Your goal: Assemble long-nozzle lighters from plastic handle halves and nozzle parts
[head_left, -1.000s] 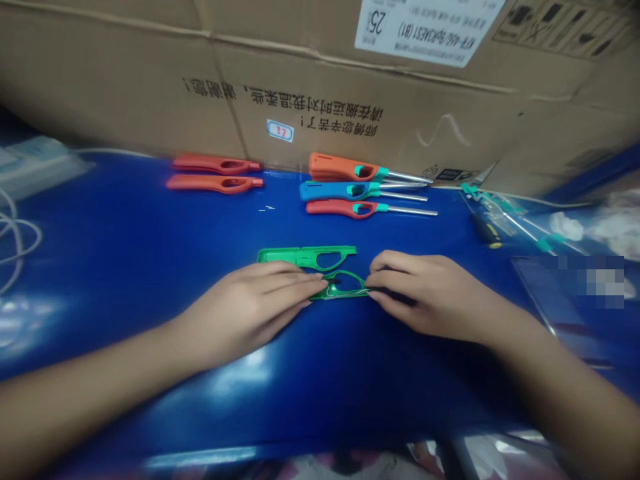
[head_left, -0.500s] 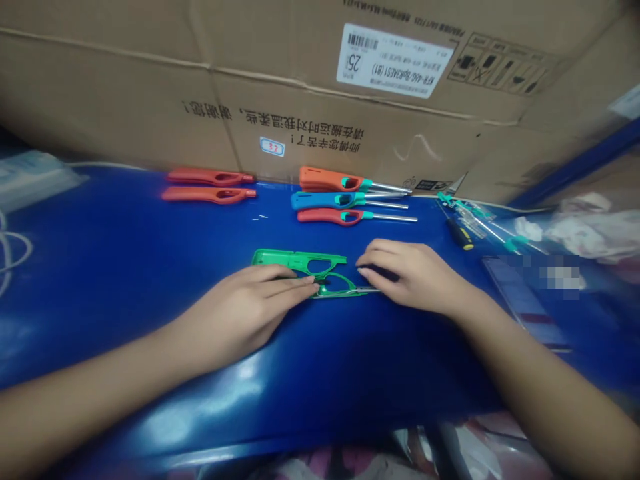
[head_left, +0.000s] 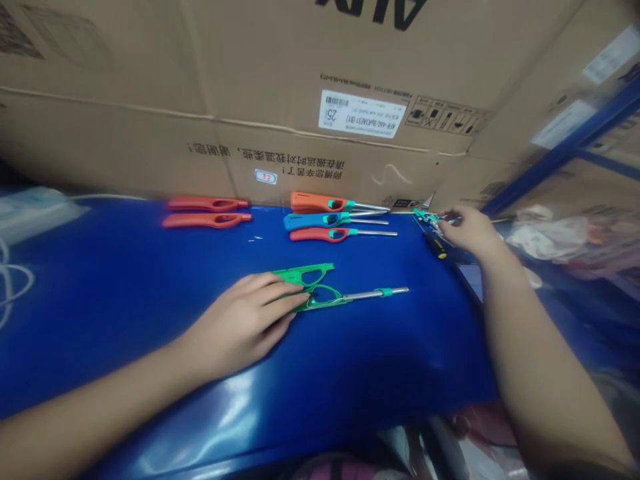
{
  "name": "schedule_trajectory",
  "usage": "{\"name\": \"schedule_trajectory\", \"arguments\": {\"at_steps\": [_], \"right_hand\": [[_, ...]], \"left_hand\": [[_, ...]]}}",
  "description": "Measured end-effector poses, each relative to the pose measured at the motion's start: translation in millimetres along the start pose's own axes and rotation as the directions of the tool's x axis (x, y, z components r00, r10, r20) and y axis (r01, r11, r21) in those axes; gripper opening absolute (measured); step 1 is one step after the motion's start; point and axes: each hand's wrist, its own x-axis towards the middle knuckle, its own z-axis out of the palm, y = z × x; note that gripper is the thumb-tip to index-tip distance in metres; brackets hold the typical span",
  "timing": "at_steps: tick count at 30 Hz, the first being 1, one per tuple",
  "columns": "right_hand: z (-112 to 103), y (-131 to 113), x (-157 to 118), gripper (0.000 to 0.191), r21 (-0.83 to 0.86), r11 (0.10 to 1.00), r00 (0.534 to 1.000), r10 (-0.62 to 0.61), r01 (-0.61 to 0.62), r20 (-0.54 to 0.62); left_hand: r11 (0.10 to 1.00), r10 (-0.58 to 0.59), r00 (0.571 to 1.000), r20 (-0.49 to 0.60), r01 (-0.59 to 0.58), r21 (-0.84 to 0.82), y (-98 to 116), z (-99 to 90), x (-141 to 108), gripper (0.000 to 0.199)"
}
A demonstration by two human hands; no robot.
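Note:
Two green lighter casing halves (head_left: 323,269) lie side by side on the blue table, partly under my left hand (head_left: 253,319). Its fingers press down over the casing and hold it; the fingertips cover part of the inside. From the nearer half a metal lighter tube (head_left: 363,295) points right, with a teal collar (head_left: 385,292) around it near the tip. Over at the back right, my right hand (head_left: 470,230) is in a pile of small teal and metal parts (head_left: 425,216). The fingers are pinched together there, and I cannot make out what is between them.
Complete lighters, among them a blue one (head_left: 313,221) and a red one (head_left: 315,235), lie along the cardboard box (head_left: 150,160). Two red casings (head_left: 203,220) are to their left. A screwdriver (head_left: 436,247) and a phone (head_left: 471,280) lie near my right arm. White cables (head_left: 10,283) run at far left.
My right hand has left the metal tube and moved right and away to the small parts, uncovering the tube and its teal collar. My left hand stays on the green casing. The view has tilted up.

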Motion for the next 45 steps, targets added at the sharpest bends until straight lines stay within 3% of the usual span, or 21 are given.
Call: {"name": "schedule_trajectory", "arguments": {"at_steps": [8, 14, 21, 27, 29, 31, 35, 39, 41, 43, 45], "right_hand": [[7, 2, 43, 0.033, -0.108, 0.984, 0.973, 0.158, -0.141, 0.168], [26, -4, 67, 0.035, -0.129, 0.980, 0.951, 0.178, -0.149, 0.253], [45, -9, 67, 0.035, -0.105, 0.980, 0.954, 0.189, -0.169, 0.234], [35, -18, 58, 0.027, 0.085, 0.985, 0.982, 0.139, -0.150, 0.126], [27, -29, 52, 0.018, 0.204, 0.969, 0.988, 0.121, -0.137, 0.092], [17, -44, 41, 0.023, 0.354, 0.927, 0.990, 0.093, -0.123, 0.102], [1, -89, -4, 0.041, 0.659, 0.745, 0.963, -0.089, -0.104, 0.253], [-5, -139, -69, 0.050, 0.808, 0.571, 0.869, -0.317, -0.145, 0.380], [-4, -156, -94, 0.041, 0.866, 0.455, 0.768, -0.471, -0.210, 0.434], [0, -164, -106, 0.033, 0.873, 0.471, 0.758, -0.521, -0.127, 0.392], [6, -163, -106, 0.026, 0.843, 0.537, 0.809, -0.503, 0.018, 0.304]], "left_hand": [[0.989, -0.139, 0.990, 0.003, 0.138, 0.059, 1, -4.5, 0, 0.032], [0.988, -0.143, 0.988, 0.057, 0.139, 0.067, -1, -1.1, -3, 0.039], [0.985, -0.165, 0.984, 0.073, 0.160, 0.070, -4, 2.3, -5, 0.040], [0.988, -0.154, 0.986, 0.059, 0.153, 0.025, -2, -0.2, -4, 0.036], [0.990, -0.142, 0.989, 0.042, 0.142, 0.008, -1, -1.2, -3, 0.034], [0.991, -0.134, 0.991, 0.014, 0.134, -0.013, 0, -1.8, -2, 0.031], [0.988, -0.134, 0.989, -0.057, 0.128, -0.092, 1, -1.5, -2, 0.030], [0.975, -0.154, 0.981, -0.119, 0.131, -0.178, 1, -0.5, -2, 0.037], [0.973, -0.157, 0.980, -0.124, 0.131, -0.192, 2, -1.1, -1, 0.039], [0.973, -0.156, 0.982, -0.108, 0.133, -0.189, 3, -2.4, -1, 0.036], [0.974, -0.152, 0.985, -0.085, 0.135, -0.180, 4, -3.7, 0, 0.033]]}}
